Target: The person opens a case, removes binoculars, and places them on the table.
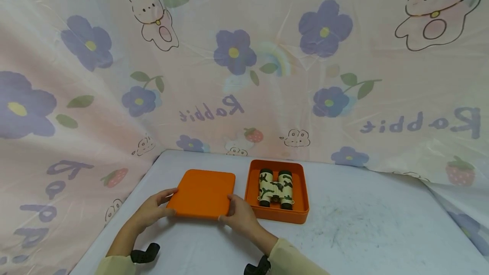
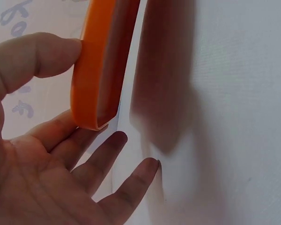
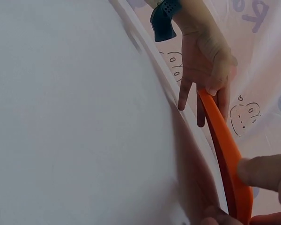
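Note:
An orange square lid (image 1: 202,193), its flat face up, is held just above the table with a shadow under it. My left hand (image 1: 153,208) grips its left side; in the left wrist view the thumb (image 2: 61,54) presses the rim and two lower fingers stand free of it. My right hand (image 1: 241,215) pinches the lid's near right corner, the thumb (image 3: 260,171) on the rim in the right wrist view. Right of the lid stands an orange box (image 1: 280,215) without a cover. Camouflage-patterned binoculars (image 1: 276,188) lie inside it.
A white table (image 1: 363,224) with faint grey scuffs extends to the right. Behind and to the left hangs a pink curtain (image 1: 267,109) printed with rabbits and flowers, meeting the table's back edge close behind the box.

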A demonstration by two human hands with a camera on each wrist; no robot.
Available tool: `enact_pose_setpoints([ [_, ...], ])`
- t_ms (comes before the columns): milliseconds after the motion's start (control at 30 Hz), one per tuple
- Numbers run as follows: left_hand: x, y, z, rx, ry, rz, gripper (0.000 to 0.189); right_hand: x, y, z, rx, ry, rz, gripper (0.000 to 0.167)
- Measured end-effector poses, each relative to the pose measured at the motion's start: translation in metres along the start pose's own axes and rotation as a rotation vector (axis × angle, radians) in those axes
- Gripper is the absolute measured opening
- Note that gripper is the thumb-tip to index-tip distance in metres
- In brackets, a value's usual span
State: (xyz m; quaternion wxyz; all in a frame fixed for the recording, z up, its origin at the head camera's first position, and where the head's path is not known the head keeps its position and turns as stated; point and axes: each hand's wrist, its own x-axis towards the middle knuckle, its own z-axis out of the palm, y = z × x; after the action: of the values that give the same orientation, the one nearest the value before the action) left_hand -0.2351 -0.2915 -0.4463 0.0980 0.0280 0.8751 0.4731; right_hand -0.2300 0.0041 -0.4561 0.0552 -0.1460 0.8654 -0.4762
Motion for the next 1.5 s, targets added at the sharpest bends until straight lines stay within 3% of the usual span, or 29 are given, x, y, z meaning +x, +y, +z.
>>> enact_pose_setpoints([
  [833,-0.001,-0.007,0.005,0.012,-0.019,-0.044,0.077,-0.001,0.007,0.012,0.024,0.007,0.048,0.066],
  [1500,0.001,-0.012,0.010,0.009,0.011,0.003,0.075,0.000,0.008,0.015,0.066,-0.016,0.106,0.065],
])
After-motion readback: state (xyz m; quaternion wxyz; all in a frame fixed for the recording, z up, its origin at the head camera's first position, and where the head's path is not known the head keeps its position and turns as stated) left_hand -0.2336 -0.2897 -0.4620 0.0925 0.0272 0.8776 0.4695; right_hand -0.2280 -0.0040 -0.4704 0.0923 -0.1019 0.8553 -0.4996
